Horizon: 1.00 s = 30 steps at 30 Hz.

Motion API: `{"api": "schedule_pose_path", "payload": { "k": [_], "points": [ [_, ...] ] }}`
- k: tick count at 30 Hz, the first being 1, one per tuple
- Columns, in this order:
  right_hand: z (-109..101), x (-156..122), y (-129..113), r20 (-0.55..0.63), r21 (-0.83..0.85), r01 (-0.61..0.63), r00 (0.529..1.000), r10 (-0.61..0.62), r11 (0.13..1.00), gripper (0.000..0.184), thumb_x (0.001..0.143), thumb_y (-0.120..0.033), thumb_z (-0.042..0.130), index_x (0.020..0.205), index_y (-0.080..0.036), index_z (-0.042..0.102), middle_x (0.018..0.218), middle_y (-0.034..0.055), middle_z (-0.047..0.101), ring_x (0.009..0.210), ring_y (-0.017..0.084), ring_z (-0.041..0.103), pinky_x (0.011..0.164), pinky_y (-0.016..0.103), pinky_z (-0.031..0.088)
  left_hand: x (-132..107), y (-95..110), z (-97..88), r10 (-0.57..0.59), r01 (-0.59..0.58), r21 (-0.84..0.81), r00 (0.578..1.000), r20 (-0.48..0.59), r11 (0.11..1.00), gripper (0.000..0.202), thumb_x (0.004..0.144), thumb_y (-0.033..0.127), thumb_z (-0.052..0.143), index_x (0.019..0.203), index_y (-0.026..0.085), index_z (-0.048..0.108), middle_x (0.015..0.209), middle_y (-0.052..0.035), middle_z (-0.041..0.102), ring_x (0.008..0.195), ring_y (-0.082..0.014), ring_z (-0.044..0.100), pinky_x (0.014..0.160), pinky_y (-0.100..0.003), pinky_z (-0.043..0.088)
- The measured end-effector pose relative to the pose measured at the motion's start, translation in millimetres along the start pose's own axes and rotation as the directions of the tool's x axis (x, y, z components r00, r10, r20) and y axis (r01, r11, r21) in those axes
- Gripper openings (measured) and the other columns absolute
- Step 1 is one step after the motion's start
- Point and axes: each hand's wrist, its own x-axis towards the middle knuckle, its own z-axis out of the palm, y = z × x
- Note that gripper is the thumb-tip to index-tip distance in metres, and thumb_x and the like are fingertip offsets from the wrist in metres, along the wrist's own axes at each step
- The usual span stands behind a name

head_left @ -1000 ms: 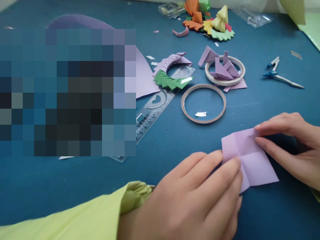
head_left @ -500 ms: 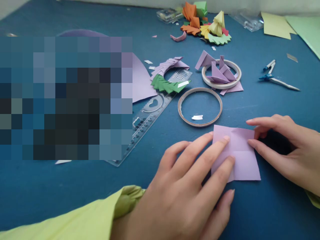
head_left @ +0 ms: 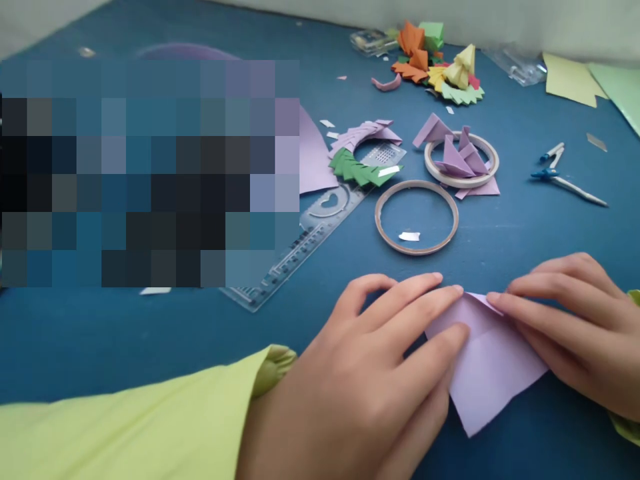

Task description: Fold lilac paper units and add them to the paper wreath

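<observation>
A square of light purple paper (head_left: 493,363) with crease lines lies turned cornerwise on the blue table, its far corner folded over in a narrow flap. My left hand (head_left: 380,367) rests on its left side, fingers stretched out and apart, index and middle fingertips on the paper; the thumb is mostly hidden. At the folded flap, my right hand (head_left: 580,320) presses with its index fingertip, the other fingers bent close together at the right edge of the paper. Beyond the paper lies a brown tape ring (head_left: 379,223) with a white scrap (head_left: 410,237) inside.
A white tape roll (head_left: 493,173) holds folded purple pieces (head_left: 455,160). Left of it, a purple and green folded-paper arc (head_left: 350,167) lies over a clear ruler (head_left: 295,260). A compass (head_left: 570,183) lies right. Colourful paper models (head_left: 465,70) stand behind. A blurred block covers the left.
The purple paper has been turned cornerwise and its far corner folded over. My right hand has moved in onto the fold; my left hand stays on the paper. The view has shifted slightly left.
</observation>
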Motion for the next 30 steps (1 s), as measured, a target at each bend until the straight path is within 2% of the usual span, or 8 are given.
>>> {"api": "schedule_pose_path", "payload": {
  "k": [3, 5, 16, 23, 27, 30],
  "points": [
    [-3.6, -7.3, -0.7, 0.099, -0.085, 0.150, 0.985, -0.141, 0.985, 0.037, 0.092, -0.005, 0.037, 0.124, -0.008, 0.056, 0.109, 0.0119, 0.066, 0.101, 0.024, 0.059, 0.080, 0.042, 0.045, -3.1, 0.0, 3.3, 0.002, -0.002, 0.073, 1.000, 0.006, 0.997, 0.025, 0.091, 0.028, 0.050, 0.109, 0.023, 0.067, 0.122, -0.0086, 0.066, 0.118, -0.0294, 0.056, 0.096, -0.046, 0.044],
    [-5.8, -9.8, -1.8, 0.150, -0.094, 0.191, 0.973, -0.175, 0.977, 0.042, 0.090, -0.003, 0.034, 0.128, -0.006, 0.052, 0.116, 0.0132, 0.064, 0.109, 0.026, 0.056, 0.085, 0.044, 0.045, -4.6, -0.6, 5.3, 0.005, -0.006, 0.102, 1.000, 0.005, 0.995, 0.027, 0.090, 0.032, 0.053, 0.110, 0.022, 0.067, 0.121, -0.0096, 0.066, 0.117, -0.0304, 0.056, 0.096, -0.047, 0.046],
    [-9.3, -9.7, -5.2, 0.227, -0.038, 0.215, 0.953, -0.201, 0.976, 0.042, 0.088, -0.004, 0.034, 0.127, -0.006, 0.052, 0.128, 0.0108, 0.059, 0.117, 0.024, 0.049, 0.093, 0.043, 0.039, -5.7, -5.1, 7.3, 0.060, -0.062, 0.170, 0.998, 0.022, 0.983, 0.033, 0.091, 0.037, 0.051, 0.116, 0.021, 0.065, 0.121, -0.0100, 0.066, 0.116, -0.0296, 0.056, 0.096, -0.045, 0.047],
    [-9.8, -9.7, -4.8, 0.238, -0.079, 0.271, 0.940, -0.246, 0.959, 0.037, 0.091, -0.010, 0.035, 0.122, -0.008, 0.057, 0.129, 0.0130, 0.057, 0.118, 0.025, 0.051, 0.089, 0.043, 0.047, -4.3, -3.4, 7.8, 0.102, -0.101, 0.205, 0.995, 0.007, 0.974, 0.033, 0.094, 0.030, 0.049, 0.122, 0.021, 0.062, 0.122, -0.0081, 0.066, 0.115, -0.0273, 0.057, 0.094, -0.041, 0.048],
    [-9.4, -7.5, -5.0, 0.229, -0.114, 0.301, 0.935, -0.269, 0.947, 0.036, 0.092, -0.012, 0.033, 0.117, -0.011, 0.060, 0.125, 0.0135, 0.060, 0.117, 0.026, 0.052, 0.087, 0.044, 0.049, -2.0, -5.1, 2.8, 0.195, -0.197, 0.233, 0.980, 0.031, 0.952, 0.034, 0.099, 0.018, 0.037, 0.118, 0.016, 0.064, 0.128, -0.0065, 0.064, 0.119, -0.0260, 0.056, 0.095, -0.042, 0.043],
    [-9.2, -6.0, -5.7, 0.221, -0.119, 0.306, 0.936, -0.276, 0.944, 0.035, 0.091, -0.012, 0.034, 0.114, -0.011, 0.061, 0.123, 0.0136, 0.060, 0.116, 0.025, 0.052, 0.088, 0.042, 0.049, -1.8, -6.1, -0.1, 0.214, -0.219, 0.241, 0.976, 0.049, 0.946, 0.035, 0.100, 0.015, 0.034, 0.117, 0.012, 0.064, 0.131, -0.0065, 0.062, 0.122, -0.0263, 0.054, 0.096, -0.043, 0.041]
  ]
}}
